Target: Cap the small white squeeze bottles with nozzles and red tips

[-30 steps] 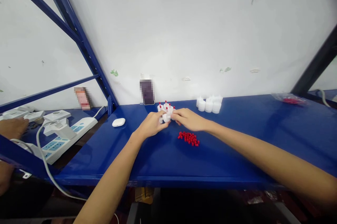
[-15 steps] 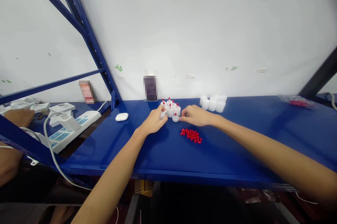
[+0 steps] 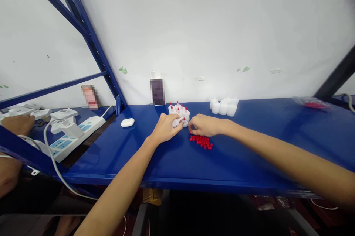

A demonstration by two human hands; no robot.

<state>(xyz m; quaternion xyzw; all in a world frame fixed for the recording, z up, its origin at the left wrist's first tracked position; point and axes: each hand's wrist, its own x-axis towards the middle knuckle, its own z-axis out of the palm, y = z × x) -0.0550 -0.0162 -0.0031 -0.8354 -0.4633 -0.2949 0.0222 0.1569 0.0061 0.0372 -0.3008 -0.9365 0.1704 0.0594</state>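
Observation:
On the blue shelf [image 3: 249, 154] my left hand [image 3: 165, 129] is closed round a small white cap-like piece with a red tip [image 3: 179, 121]. Just behind it stands a cluster of several white pieces with red tips [image 3: 179, 110]. My right hand [image 3: 203, 125] is curled, fingertips pinched at the near edge of a pile of small red pieces [image 3: 201, 141]; what it pinches is too small to make out. A group of plain white pieces [image 3: 224, 106] stands farther back on the right.
A white earbud case [image 3: 127, 122] lies left of my hands. A dark phone [image 3: 157, 92] leans on the wall. On the neighbouring shelf are white power strips [image 3: 63, 136] and another person's hand [image 3: 16, 124]. A clear bag with red bits [image 3: 312, 103] lies far right.
My left hand has picked one white red-tipped piece from the cluster and tilted it. My right hand has moved down from the cluster to the red pile.

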